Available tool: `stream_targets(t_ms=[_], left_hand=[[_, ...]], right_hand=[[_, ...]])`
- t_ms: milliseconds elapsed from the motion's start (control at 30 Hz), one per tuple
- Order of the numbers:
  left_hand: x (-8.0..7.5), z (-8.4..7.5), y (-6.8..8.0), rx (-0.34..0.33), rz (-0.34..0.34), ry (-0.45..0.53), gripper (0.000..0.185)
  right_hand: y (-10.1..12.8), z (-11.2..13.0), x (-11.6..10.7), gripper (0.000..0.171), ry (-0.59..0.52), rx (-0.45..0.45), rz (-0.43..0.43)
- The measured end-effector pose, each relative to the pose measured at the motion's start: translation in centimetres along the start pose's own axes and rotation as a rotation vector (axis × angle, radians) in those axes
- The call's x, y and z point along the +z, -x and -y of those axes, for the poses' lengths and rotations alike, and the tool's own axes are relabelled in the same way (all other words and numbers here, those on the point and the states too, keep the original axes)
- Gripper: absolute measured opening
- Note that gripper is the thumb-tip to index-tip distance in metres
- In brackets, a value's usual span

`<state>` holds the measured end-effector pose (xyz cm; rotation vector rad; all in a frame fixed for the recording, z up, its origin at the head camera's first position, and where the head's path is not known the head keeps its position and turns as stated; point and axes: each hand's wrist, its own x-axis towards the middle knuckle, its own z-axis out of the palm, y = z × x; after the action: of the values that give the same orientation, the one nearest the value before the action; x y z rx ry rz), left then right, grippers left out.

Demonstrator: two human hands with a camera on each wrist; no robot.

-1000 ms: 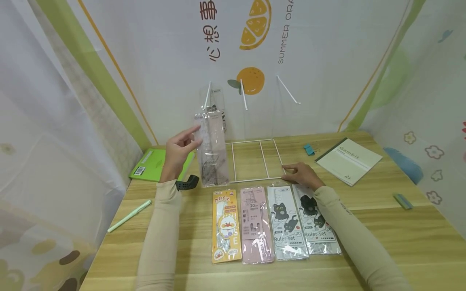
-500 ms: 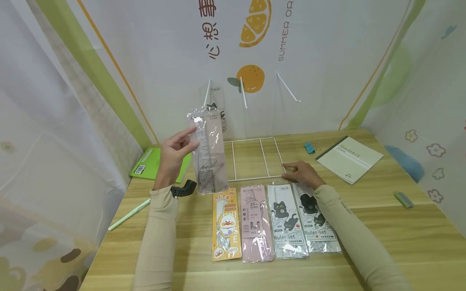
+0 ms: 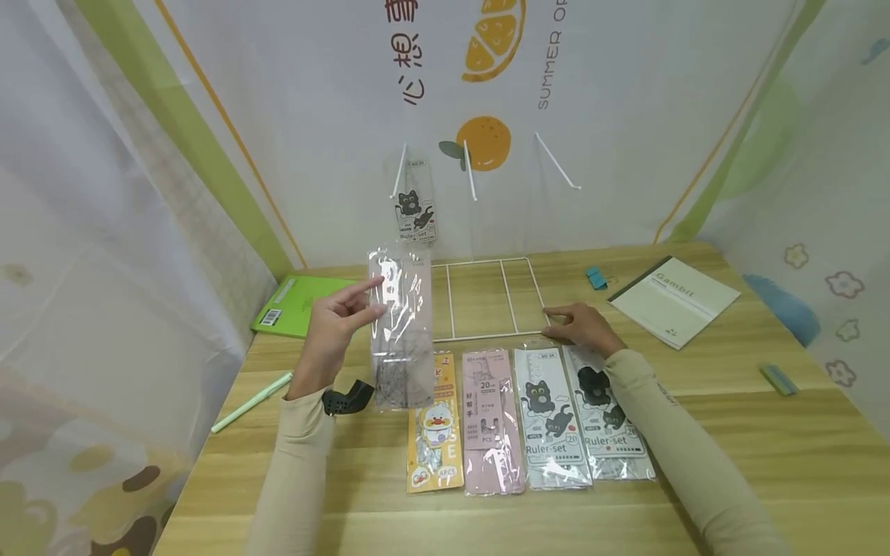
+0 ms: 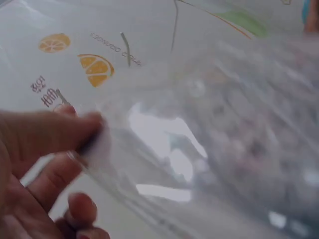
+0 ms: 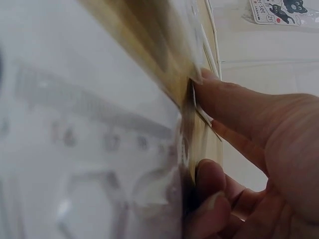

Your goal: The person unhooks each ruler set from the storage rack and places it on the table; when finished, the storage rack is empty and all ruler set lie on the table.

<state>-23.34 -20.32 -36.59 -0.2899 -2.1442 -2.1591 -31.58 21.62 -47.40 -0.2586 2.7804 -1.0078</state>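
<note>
Up above the table [image 3: 730,432], the left hand [image 3: 334,324] pinches a clear ruler packet [image 3: 401,328] by its edge between thumb and fingers, holding it upright over the yellow duck packet [image 3: 434,432]. Meanwhile the right hand [image 3: 580,326] rests on the wood, its fingers pressing the corner of the white wire frame [image 3: 487,301], just beyond the two cat ruler-sets [image 3: 580,417]. A pink packet [image 3: 489,421] lies between.

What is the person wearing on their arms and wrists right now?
Both arms wear long, close-fitting beige sleeves reaching the wrists. The left hand and right hand are bare, with no gloves. A black strap sits at the left wrist. Small dark lettering marks the right sleeve.
</note>
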Motion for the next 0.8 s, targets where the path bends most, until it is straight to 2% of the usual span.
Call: stream_targets(t_ms=[200,400,567,800], left_hand=[[-1.7,2.6,2.7,-0.257,-0.042,-0.065,0.049],[-3.3,5.1,5.4,-0.422,-0.044,-0.122,0.052],[-3.8,7.1,6.4,-0.488,-0.068,-0.186,0.052],[-3.7,8.8,6.5,-0.488,-0.116,-0.267,0.05]], right_hand=[[0.3,0.1,-0.1,0.058,0.007,0.011,0.002],[0.5,0.2,-0.1,0.057,0.009,0.005,-0.005],[0.5,0.1,-0.1,0.057,0.023,0.014,-0.012],[0.5,0.3,-0.1,0.057,0.026,0.011,-0.012]])
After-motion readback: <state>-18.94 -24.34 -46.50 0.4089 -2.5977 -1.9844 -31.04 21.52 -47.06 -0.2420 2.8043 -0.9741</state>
